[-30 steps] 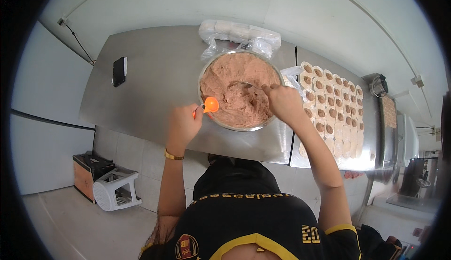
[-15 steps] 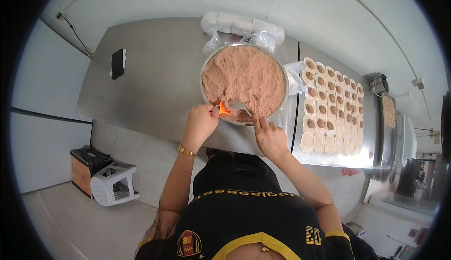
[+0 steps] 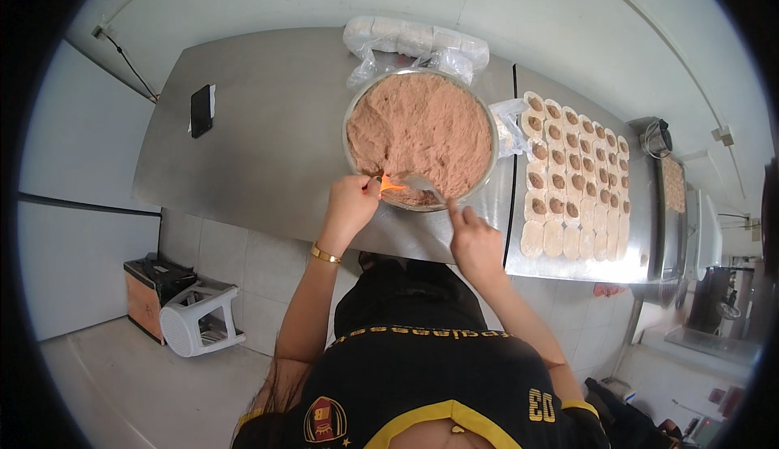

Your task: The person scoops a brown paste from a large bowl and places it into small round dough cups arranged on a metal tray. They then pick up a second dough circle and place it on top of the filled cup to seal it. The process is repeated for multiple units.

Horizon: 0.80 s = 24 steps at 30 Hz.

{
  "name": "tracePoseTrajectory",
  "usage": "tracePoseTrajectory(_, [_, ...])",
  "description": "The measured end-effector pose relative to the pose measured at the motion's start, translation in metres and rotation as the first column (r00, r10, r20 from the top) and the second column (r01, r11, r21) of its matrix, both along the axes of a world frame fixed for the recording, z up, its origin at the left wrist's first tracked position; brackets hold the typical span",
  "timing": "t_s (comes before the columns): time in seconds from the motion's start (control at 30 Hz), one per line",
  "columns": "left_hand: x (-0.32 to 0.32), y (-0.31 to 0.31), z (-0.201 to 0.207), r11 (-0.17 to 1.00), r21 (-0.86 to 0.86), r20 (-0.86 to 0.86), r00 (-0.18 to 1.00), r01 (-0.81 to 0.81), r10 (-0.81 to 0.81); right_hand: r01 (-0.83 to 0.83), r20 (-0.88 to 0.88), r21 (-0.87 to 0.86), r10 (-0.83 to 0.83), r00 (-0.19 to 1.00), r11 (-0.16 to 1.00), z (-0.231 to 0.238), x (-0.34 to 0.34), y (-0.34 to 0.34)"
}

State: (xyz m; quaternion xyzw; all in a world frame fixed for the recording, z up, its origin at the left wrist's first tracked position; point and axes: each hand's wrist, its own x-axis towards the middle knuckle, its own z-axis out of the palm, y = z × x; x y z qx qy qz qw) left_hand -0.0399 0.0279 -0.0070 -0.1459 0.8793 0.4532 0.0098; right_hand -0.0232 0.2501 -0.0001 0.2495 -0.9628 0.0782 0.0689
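A large metal bowl [image 3: 346, 145] full of pinkish minced filling [image 3: 422, 124] stands at the table's near edge. At its near rim, my left hand [image 3: 349, 210] is closed around a small orange plastic tool [image 3: 393, 184], whose exact kind I cannot make out. My right hand [image 3: 477, 248] grips the handle of a metal spoon [image 3: 422, 183]. The spoon's head is over the near part of the filling, close beside the orange tool. To the right lie rows of pale dough wrappers [image 3: 532, 240]; most carry a lump of filling, while the nearest row is bare.
Plastic-wrapped pale stacks [image 3: 414, 39] sit behind the bowl, with a plastic bag [image 3: 510, 128] at its right. A dark phone [image 3: 201, 111] lies on the left of the steel table [image 3: 276, 124]. A grey stool [image 3: 199, 319] stands on the floor at left.
My right hand has shifted slightly right and toward me, and the spoon's head has tilted toward the orange tool. My left hand stays almost in place.
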Motion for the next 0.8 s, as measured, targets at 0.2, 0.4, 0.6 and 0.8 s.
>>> tracePoseTrajectory(0.2, [-0.003, 0.004, -0.001, 0.991, -0.123, -0.078, 0.995, 0.051, -0.061, 0.163, 0.071, -0.125, -0.155, 0.985, 0.979, -0.018, 0.001, -0.012])
tracePoseTrajectory(0.4, [-0.004, 0.008, 0.01, 0.999, 0.043, 0.011, 1.0, 0.027, -0.028, 0.136, 0.176, -0.128, -0.112, 0.978, 0.982, -0.032, 0.013, -0.027])
tracePoseTrajectory(0.6, [-0.003, 0.01, -0.005, 0.995, 0.083, -0.047, 0.998, 0.054, -0.05, 0.134, 0.157, -0.261, -0.094, 0.983, 0.956, -0.016, 0.002, -0.013])
tracePoseTrajectory(0.8, [-0.008, 0.008, -0.015, 0.971, 0.239, 0.037, 0.999, 0.005, -0.014, 0.049, 0.088, -0.098, -0.04, 0.995, 0.994, -0.023, 0.016, -0.02])
